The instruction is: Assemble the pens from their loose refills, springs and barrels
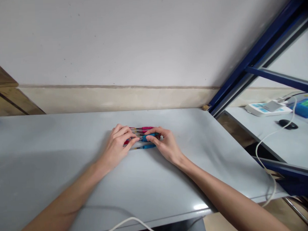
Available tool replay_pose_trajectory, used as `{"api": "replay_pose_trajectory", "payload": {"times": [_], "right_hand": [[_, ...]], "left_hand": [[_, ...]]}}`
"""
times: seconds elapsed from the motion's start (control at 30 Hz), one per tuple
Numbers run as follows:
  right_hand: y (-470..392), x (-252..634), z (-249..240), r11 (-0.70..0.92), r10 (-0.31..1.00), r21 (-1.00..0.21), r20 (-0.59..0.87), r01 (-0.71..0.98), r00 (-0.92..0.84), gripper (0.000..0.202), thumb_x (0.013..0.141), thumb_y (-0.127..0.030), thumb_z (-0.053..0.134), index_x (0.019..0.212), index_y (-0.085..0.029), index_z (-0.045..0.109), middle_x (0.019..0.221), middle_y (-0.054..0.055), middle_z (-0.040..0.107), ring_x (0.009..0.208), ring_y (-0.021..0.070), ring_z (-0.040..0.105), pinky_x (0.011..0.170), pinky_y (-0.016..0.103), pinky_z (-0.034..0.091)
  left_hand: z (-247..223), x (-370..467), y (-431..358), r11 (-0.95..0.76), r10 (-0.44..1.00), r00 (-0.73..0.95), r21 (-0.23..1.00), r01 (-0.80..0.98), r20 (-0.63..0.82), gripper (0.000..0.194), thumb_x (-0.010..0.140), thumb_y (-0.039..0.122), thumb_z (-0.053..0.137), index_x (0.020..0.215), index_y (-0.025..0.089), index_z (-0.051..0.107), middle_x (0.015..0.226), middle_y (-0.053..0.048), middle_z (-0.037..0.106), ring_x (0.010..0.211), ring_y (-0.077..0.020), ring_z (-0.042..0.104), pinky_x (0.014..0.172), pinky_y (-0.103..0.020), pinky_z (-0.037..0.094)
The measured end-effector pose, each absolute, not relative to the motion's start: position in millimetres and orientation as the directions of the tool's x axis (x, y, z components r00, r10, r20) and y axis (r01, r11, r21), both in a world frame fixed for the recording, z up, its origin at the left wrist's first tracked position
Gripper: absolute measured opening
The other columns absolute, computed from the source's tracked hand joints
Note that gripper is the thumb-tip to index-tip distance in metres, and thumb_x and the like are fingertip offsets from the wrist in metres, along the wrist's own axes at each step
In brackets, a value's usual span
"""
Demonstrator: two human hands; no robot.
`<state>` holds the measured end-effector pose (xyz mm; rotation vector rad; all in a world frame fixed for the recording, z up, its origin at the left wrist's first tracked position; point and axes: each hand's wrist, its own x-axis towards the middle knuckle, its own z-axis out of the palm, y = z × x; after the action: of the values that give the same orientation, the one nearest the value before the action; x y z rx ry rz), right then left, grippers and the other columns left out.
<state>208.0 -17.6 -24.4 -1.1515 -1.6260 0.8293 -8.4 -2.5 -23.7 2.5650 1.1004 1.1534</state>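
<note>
Several slim pens with clear barrels lie side by side on the grey table (pixel 69 173). At the far side of the row is a pen with a pink grip (pixel 147 128). Both hands pinch one blue pen (pixel 146 137) above the row: my left hand (pixel 119 141) at its left end, my right hand (pixel 166 142) at its blue part. Nearest to me is another blue-gripped pen (pixel 147 146), below my fingers. A bit of red shows under my left fingers. My hands hide parts of the row.
A pale wall (pixel 130 45) rises behind the table. A blue metal frame (pixel 243 64) stands at the right, with a second table beyond it bearing a white device (pixel 267 107) and a black mouse (pixel 288 124). A white cable (pixel 133 218) loops along the front edge.
</note>
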Motion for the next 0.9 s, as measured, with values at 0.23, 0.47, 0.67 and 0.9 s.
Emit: {"api": "replay_pose_trajectory", "payload": {"times": [0.23, 0.47, 0.67, 0.9], "right_hand": [[-21, 207, -21, 0.288, 0.956, -0.845, 0.281, 0.452, -0.083, 0.028, 0.093, -0.044, 0.068, 0.078, -0.021, 0.074, 0.077, 0.004, 0.067, 0.079, 0.0207, 0.058, 0.074, 0.033, 0.043], [-19, 209, -23, 0.310, 0.947, -0.848, 0.313, 0.430, -0.065, 0.029, 0.098, -0.042, 0.061, 0.083, -0.021, 0.073, 0.079, 0.002, 0.068, 0.080, 0.0195, 0.055, 0.074, 0.032, 0.040], [-22, 208, -19, 0.288, 0.951, -0.861, 0.310, 0.419, -0.015, 0.035, 0.098, -0.045, 0.060, 0.077, -0.019, 0.071, 0.075, 0.001, 0.064, 0.074, 0.0169, 0.050, 0.070, 0.030, 0.036], [-26, 203, -12, 0.231, 0.968, -0.915, 0.250, 0.330, 0.014, 0.042, 0.097, -0.049, 0.059, 0.070, -0.018, 0.068, 0.066, 0.000, 0.059, 0.063, 0.0140, 0.043, 0.061, 0.028, 0.034]], "left_hand": [[-26, -9, -1, -0.732, 0.657, 0.433, 0.385, 0.563, 0.617, 0.014, 0.094, 0.030, 0.069, 0.088, 0.019, 0.063, 0.090, -0.003, 0.066, 0.092, -0.0205, 0.059, 0.083, -0.035, 0.046], [-23, -7, -5, -0.722, 0.679, 0.423, 0.440, 0.534, 0.600, 0.010, 0.097, 0.030, 0.066, 0.099, 0.020, 0.067, 0.099, -0.004, 0.072, 0.096, -0.0205, 0.065, 0.089, -0.036, 0.047], [-19, -6, -7, -0.712, 0.695, 0.470, 0.430, 0.555, 0.544, 0.010, 0.099, 0.026, 0.061, 0.093, 0.019, 0.064, 0.091, -0.004, 0.069, 0.093, -0.0207, 0.059, 0.085, -0.036, 0.046], [-18, -5, -9, -0.723, 0.683, 0.465, 0.430, 0.540, 0.564, 0.010, 0.098, 0.029, 0.064, 0.097, 0.019, 0.063, 0.093, -0.004, 0.067, 0.092, -0.0206, 0.056, 0.086, -0.037, 0.045]]}}
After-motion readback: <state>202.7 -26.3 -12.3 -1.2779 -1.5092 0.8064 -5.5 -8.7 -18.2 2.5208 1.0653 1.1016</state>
